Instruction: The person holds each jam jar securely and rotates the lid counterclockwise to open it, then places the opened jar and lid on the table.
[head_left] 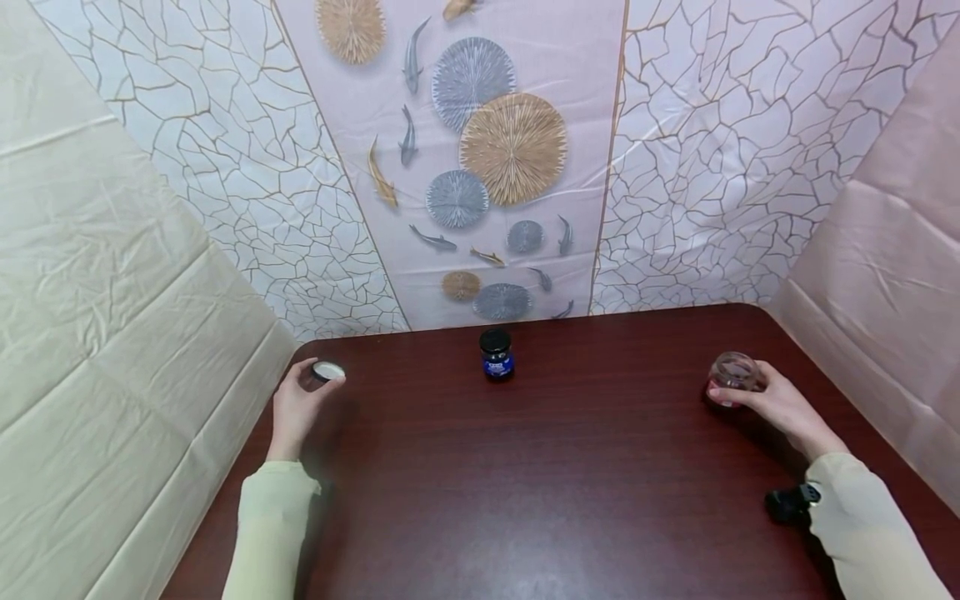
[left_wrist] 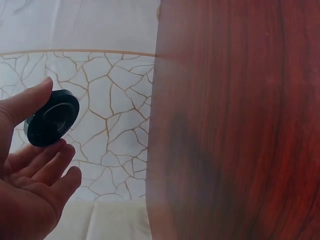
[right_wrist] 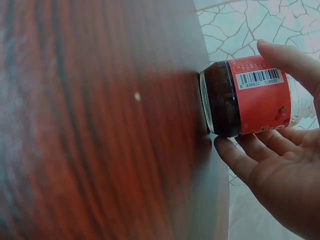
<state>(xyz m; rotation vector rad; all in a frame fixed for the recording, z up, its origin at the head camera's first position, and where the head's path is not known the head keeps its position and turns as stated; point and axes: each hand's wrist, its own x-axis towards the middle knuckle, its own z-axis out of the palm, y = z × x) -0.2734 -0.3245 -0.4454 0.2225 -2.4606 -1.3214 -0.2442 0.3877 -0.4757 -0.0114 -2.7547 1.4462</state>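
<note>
At the far left of the table my left hand (head_left: 295, 406) pinches a round jar lid (head_left: 328, 372) between thumb and fingers. The lid's pale inner side faces up in the head view, while its dark outer top (left_wrist: 52, 119) shows in the left wrist view. On the right my right hand (head_left: 783, 406) grips an open glass jar (head_left: 733, 377) around its side. A red label (right_wrist: 262, 95) with a barcode wraps this jar, and dark contents show near its base. The jar's base is right at the table surface, upright.
A second jar (head_left: 497, 355) with a black lid and blue label stands near the table's back edge, between the hands. A small black device (head_left: 791, 504) sits by the right sleeve. Cloth walls enclose the dark red-brown table (head_left: 510, 483) at the back and sides.
</note>
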